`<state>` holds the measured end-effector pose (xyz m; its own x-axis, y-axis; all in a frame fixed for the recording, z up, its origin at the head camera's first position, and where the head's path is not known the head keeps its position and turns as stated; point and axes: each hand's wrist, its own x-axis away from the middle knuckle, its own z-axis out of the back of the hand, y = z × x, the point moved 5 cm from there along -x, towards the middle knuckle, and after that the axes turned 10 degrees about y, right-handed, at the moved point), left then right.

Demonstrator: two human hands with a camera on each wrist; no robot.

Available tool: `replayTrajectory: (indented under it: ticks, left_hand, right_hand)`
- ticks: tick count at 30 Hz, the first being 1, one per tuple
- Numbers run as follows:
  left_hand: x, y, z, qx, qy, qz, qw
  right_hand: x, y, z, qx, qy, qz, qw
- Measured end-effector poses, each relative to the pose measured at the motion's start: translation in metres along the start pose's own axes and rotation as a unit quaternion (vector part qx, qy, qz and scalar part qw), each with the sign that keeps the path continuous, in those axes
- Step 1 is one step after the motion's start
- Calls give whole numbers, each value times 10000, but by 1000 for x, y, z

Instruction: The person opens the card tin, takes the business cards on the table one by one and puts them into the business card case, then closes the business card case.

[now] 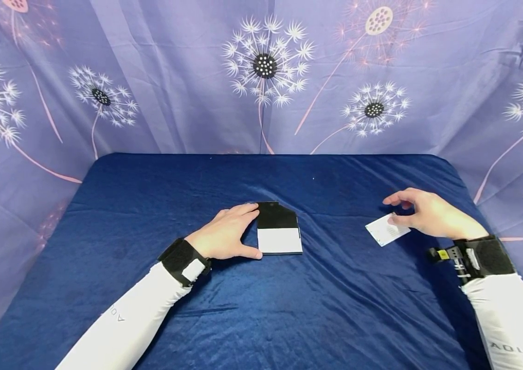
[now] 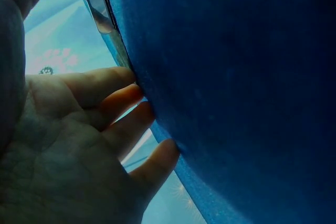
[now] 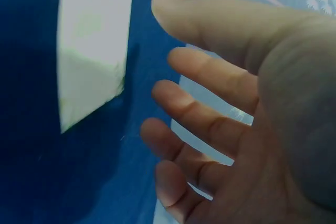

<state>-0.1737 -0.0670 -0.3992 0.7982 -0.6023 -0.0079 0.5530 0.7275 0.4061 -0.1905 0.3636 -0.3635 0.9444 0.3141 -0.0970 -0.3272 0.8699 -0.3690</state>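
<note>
A flat black-and-white item (image 1: 280, 227) lies in the middle of the table, its upper part black with a slanted corner and its lower part white. I cannot tell its kind. My left hand (image 1: 226, 234) rests at its left edge, index fingertip near the top corner and thumb at the bottom one. In the left wrist view that hand's (image 2: 79, 129) fingers are spread, tips on the cloth. To the right lies a white card (image 1: 383, 231). Just over it hovers my right hand (image 1: 428, 213); in the right wrist view its loosely bent fingers (image 3: 178, 98) are apart from the card (image 3: 94, 45).
Dark blue cloth (image 1: 173, 180) covers the table, with some wrinkles. Behind and at the sides hangs a purple curtain (image 1: 182, 77) with dandelion prints. A strap with a small camera (image 1: 446, 254) sits on the right wrist.
</note>
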Motion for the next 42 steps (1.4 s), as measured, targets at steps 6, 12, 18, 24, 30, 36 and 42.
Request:
replayTrajectory:
  ticks: [6,12,18,24,30,36,42]
  left_hand:
    - [0,0,0,-23,-28,16,10000]
    - [-1,-1,-1,-51,-28,14,10000]
    - [0,1,1,15,-42,66,10000]
    - [0,1,1,10,-49,53,10000]
    - [0,2,2,38,-29,39,10000]
    - [0,1,1,30,-40,47,10000]
    - [0,1,1,17,-43,47,10000]
  right_hand:
    - [6,17,-4,11,-253,-93,9996]
    - [9,21,-7,104,-149,-9,9998]
    - [9,23,-9,118,-136,-22,9998]
    - [11,23,-9,131,23,15,9999]
    - [11,25,-9,100,6,20,9999]
    - [10,31,-9,-340,-28,-289,9990]
    - [10,36,-8,-444,172,-336,9983]
